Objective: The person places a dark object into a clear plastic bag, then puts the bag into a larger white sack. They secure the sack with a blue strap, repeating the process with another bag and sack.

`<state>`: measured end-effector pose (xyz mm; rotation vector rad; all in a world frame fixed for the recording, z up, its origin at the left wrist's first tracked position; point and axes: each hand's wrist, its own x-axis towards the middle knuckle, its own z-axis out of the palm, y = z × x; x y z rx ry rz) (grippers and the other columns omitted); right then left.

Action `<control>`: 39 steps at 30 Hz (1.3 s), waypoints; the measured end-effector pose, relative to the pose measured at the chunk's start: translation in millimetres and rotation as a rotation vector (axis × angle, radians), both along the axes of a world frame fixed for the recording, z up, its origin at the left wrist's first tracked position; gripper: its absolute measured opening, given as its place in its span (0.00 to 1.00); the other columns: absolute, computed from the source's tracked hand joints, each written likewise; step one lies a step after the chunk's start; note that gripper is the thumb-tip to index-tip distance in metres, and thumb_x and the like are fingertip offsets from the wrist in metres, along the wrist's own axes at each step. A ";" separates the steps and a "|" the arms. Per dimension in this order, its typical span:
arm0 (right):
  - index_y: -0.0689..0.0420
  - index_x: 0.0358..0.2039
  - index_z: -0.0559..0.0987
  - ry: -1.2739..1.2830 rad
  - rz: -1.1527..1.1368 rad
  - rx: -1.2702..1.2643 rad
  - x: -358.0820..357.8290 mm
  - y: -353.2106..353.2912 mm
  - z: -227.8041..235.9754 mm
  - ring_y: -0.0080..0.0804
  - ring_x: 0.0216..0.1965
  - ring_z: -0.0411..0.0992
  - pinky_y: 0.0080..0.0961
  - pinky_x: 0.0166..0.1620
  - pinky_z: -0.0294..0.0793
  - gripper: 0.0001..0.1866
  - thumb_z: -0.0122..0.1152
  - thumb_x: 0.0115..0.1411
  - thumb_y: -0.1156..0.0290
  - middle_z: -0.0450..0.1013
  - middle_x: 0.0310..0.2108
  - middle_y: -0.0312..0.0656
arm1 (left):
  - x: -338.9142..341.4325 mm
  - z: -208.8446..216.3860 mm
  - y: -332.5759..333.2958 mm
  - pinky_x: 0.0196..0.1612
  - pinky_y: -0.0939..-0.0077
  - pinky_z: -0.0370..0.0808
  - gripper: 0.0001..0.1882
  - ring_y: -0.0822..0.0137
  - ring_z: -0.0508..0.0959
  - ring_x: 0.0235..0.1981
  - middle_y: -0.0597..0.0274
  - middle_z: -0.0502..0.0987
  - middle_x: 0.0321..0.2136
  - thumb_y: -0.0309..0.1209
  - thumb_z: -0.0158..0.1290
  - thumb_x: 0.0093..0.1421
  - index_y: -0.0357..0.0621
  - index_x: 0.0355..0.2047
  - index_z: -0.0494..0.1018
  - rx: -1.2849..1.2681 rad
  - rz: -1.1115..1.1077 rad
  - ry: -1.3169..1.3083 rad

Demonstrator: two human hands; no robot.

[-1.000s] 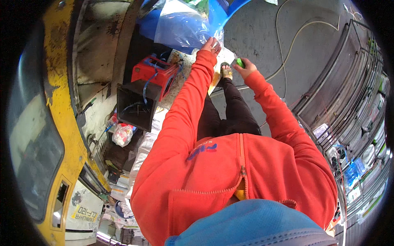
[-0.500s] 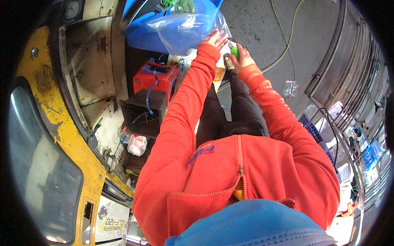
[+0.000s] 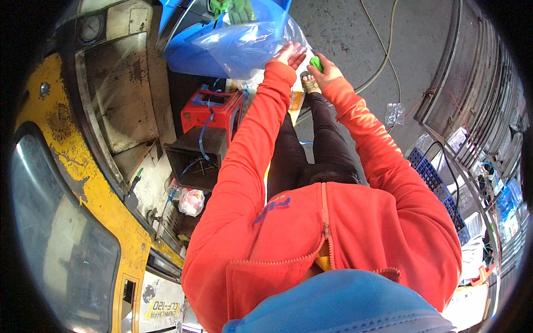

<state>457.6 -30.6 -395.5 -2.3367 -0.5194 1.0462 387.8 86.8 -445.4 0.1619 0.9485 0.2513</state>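
My left hand (image 3: 288,55) lies against the near side of a large clear plastic bag (image 3: 239,47), palm up with its fingers stretched out. The bag hangs over a blue bin (image 3: 191,53), and several green pieces (image 3: 240,11) show in and behind the film. Just to the right, my right hand (image 3: 328,72) is closed on a small bright green plastic piece (image 3: 316,63). Its exact kind cannot be made out. The two hands are close together but apart.
Left of my legs stand a red stool (image 3: 205,108) and a dark open box (image 3: 194,158) with blue strap. A yellow machine (image 3: 83,183) fills the left. A hose (image 3: 383,61) crosses the grey floor. At right are a blue crate (image 3: 430,172) and stacked metal bars (image 3: 472,72).
My right hand has shifted slightly up and left with the green piece, nearer the bag. My left hand stays by the bag. The view has turned a little.
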 end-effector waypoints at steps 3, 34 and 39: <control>0.66 0.49 0.61 0.028 -0.023 -0.002 1.2 1.2 -1.0 0.46 0.48 0.61 0.30 0.50 0.59 0.32 0.51 0.49 0.56 0.64 0.44 0.58 | -0.3 0.6 -1.3 0.42 0.64 0.72 0.13 0.52 0.71 0.41 0.49 0.67 0.43 0.27 0.47 0.54 0.37 0.40 0.62 0.003 -0.006 0.023; 0.60 0.53 0.54 -0.030 0.103 -0.073 -13.4 -4.2 25.7 0.49 0.47 0.62 0.33 0.49 0.61 0.33 0.51 0.50 0.59 0.62 0.44 0.59 | -6.7 2.7 -6.8 0.40 0.66 0.72 0.17 0.54 0.73 0.37 0.52 0.68 0.42 0.29 0.49 0.52 0.39 0.42 0.61 0.001 0.001 0.039; 0.59 0.54 0.54 -0.045 0.110 -0.088 -9.8 -1.9 18.5 0.49 0.47 0.62 0.34 0.48 0.62 0.33 0.51 0.50 0.59 0.62 0.45 0.58 | -6.3 1.1 -7.9 0.40 0.67 0.72 0.20 0.55 0.73 0.37 0.52 0.67 0.43 0.31 0.49 0.53 0.38 0.44 0.59 0.014 -0.026 0.047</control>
